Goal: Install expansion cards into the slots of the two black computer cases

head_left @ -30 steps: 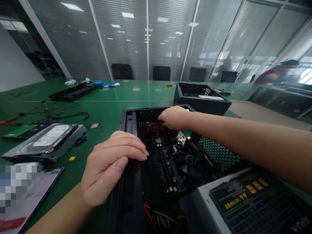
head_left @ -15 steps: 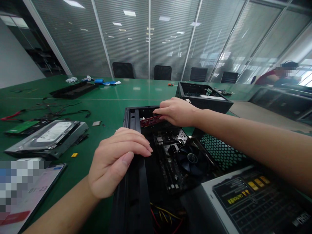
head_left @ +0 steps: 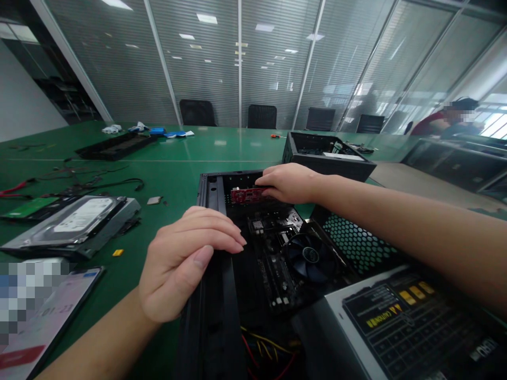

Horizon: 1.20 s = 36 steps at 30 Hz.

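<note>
An open black computer case (head_left: pixel 216 306) lies on the green table in front of me. My left hand (head_left: pixel 184 258) rests on the case's left wall, fingers together and curled over the edge. My right hand (head_left: pixel 289 182) reaches into the far end of the case and pinches a red expansion card (head_left: pixel 244 195), held just above the motherboard (head_left: pixel 277 258). A black cooler fan (head_left: pixel 311 258) sits on the board to the right. A power supply (head_left: pixel 412 316) with yellow warning labels fills the case's near right corner.
A hard drive (head_left: pixel 79 219) in a metal bracket lies at the left, with a green circuit board (head_left: pixel 27 207) and loose cables behind it. A tablet (head_left: pixel 47 316) lies at the near left. A second open case (head_left: pixel 327 155) stands beyond. A person sits at the far right.
My right hand has lifted the red card up from deep in the case's far end. My left hand has stayed on the case wall.
</note>
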Each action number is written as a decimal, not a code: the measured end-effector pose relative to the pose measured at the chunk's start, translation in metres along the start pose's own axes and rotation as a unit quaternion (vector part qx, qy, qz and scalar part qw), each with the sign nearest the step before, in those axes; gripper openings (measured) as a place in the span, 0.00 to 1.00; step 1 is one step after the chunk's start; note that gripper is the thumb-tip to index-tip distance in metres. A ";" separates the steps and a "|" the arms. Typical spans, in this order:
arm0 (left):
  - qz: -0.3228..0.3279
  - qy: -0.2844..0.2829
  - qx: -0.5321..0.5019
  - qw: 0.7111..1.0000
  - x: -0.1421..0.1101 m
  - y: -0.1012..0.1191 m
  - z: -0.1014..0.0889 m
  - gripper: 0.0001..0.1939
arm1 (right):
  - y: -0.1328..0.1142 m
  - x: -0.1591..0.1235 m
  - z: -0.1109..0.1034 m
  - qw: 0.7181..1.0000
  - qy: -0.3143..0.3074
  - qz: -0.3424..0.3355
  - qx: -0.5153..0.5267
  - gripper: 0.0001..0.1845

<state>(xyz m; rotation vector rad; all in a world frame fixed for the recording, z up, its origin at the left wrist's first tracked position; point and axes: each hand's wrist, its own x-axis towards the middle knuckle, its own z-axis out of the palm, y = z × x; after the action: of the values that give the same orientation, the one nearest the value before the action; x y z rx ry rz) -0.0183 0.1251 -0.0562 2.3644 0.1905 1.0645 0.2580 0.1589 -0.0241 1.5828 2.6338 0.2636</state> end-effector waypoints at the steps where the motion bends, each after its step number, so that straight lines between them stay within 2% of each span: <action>1: -0.002 0.000 -0.003 1.000 0.000 0.001 0.000 0.17 | 0.000 0.000 0.000 1.000 -0.003 -0.001 0.003 0.17; 15: -0.001 0.003 -0.003 1.000 -0.001 -0.002 0.001 0.17 | 0.011 0.006 0.013 0.993 -0.102 -0.055 0.009 0.14; 21: 0.000 0.005 -0.001 1.000 -0.001 -0.001 0.000 0.17 | 0.013 0.007 0.016 0.987 -0.156 -0.029 -0.014 0.16; 36: 0.005 0.006 0.000 1.000 -0.002 -0.002 0.001 0.16 | 0.010 0.006 0.016 0.981 -0.192 0.015 -0.029 0.14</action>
<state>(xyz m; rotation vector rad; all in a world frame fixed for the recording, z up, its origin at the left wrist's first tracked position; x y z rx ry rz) -0.0187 0.1259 -0.0588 2.3615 0.1844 1.0840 0.2663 0.1706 -0.0375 1.4815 2.2888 0.0294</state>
